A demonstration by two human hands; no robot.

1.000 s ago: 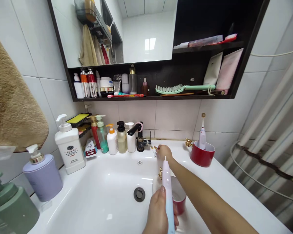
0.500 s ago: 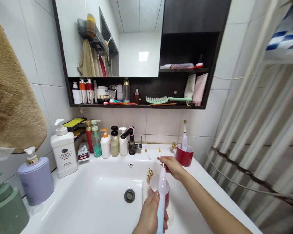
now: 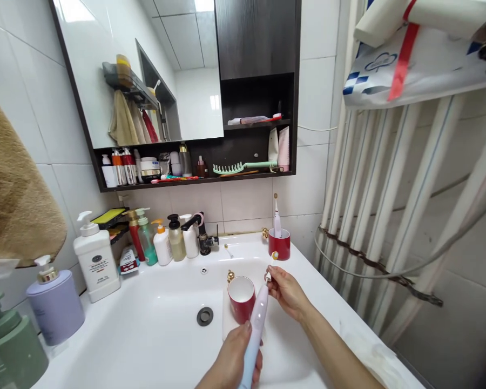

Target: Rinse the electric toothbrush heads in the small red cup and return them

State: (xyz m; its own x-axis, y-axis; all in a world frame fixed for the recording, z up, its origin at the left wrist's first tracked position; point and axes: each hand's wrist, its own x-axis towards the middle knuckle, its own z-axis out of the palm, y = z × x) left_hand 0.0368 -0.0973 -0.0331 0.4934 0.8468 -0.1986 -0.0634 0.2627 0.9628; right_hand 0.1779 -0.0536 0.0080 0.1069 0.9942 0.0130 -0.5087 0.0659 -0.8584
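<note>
In my left hand [image 3: 235, 351] is the handle of an electric toothbrush [image 3: 256, 324], white-pink above and pale blue below, tilted up to the right. My right hand [image 3: 287, 292] pinches a white brush head [image 3: 272, 263] between thumb and fingers, right at the handle's top end. Whether the head sits on the metal shaft or just meets it, I cannot tell. A red cup [image 3: 242, 310] with a white inside and a gold figure handle stands behind my left hand, on the sink's right side. A small loose brush head [image 3: 228, 251] lies by the tap.
Another red cup [image 3: 279, 246] holds a second electric toothbrush [image 3: 277, 221] on the back right rim. The black tap [image 3: 204, 240] and several pump bottles [image 3: 162, 246] line the back of the white sink [image 3: 166, 319]. White pipes [image 3: 372, 183] stand at right, a cabinet [image 3: 257, 40] above.
My view has swung to the right. The brush head has come down to the handle's top, where before the bare shaft showed apart from it. Its bristles have turned.
</note>
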